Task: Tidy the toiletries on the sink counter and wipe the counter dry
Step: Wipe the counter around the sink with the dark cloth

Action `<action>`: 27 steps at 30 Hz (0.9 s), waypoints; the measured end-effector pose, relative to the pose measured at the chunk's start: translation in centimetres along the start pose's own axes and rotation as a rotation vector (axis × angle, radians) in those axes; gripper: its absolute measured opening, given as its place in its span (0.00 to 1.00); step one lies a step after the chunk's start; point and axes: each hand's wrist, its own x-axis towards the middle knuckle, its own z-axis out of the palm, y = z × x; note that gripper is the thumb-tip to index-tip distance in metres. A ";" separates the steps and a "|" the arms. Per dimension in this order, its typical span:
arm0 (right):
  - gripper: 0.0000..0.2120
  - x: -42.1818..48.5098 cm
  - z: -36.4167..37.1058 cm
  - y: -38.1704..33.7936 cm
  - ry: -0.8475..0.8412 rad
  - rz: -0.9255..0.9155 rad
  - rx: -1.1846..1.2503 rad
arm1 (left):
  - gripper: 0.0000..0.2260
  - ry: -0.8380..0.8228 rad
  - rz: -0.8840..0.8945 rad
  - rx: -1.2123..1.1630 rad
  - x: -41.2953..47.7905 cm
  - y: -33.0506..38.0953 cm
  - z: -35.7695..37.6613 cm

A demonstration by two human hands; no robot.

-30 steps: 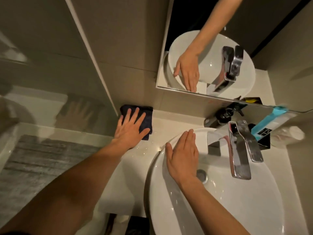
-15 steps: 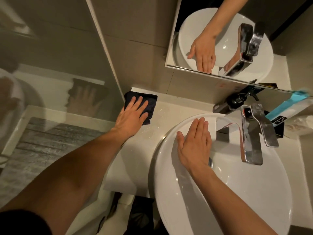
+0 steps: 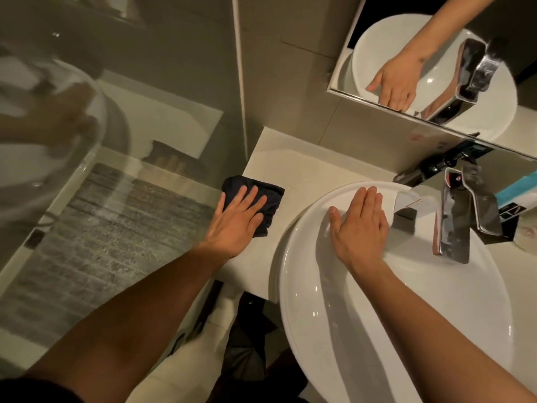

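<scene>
The left hand [image 3: 236, 218] lies flat, palm down, on a dark folded cloth [image 3: 268, 200] at the left edge of the pale tabletop [image 3: 293, 167] — fingers spread and straight, its grip fully open, pressing the cloth rather than clutching it. The cloth pokes out beyond the fingertips and to their right, lying beside the glass shower screen [image 3: 116, 184]. A few water droplets glint on the tabletop just past the cloth. To the right of that hand, the right hand [image 3: 360, 225] rests flat on the sloping inner rim of the white round basin [image 3: 406, 330], fingers together and extended, its grip open and holding nothing. Just right of those fingers stands the chrome faucet [image 3: 456, 216], its spout reaching over the bowl. Beyond the faucet, against the wall, sit a dark pump bottle [image 3: 427, 170] and, further right, a white tube with a blue end [image 3: 520, 193] — both partly hidden. Above, the mirror [image 3: 494, 132] reflects the basin and right hand.
</scene>
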 end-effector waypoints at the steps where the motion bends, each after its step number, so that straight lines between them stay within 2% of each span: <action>1: 0.38 0.0 0.0 0.1 0.004 -0.009 -0.003 | 0.23 0.004 0.002 0.002 -1.1 -0.1 0.2; 10: 0.38 0.3 0.1 1.4 0.011 -0.065 0.007 | 0.24 0.035 0.014 -0.045 -10.3 -0.9 2.2; 20: 0.36 0.5 -1.0 2.0 -0.065 -0.094 0.007 | 0.22 0.124 -0.058 -0.268 -19.2 0.8 3.2; 22: 0.36 0.5 -1.2 2.0 -0.075 -0.093 0.018 | 0.21 0.104 -0.115 -0.410 -20.5 1.4 2.8; 25: 0.36 0.6 -1.4 2.0 -0.080 -0.097 0.027 | 0.16 -0.026 -0.346 -0.813 -21.4 2.3 0.5; 27: 0.35 0.6 -1.5 1.9 -0.083 -0.095 0.029 | 0.13 0.024 -0.431 -1.016 -20.9 2.7 -1.6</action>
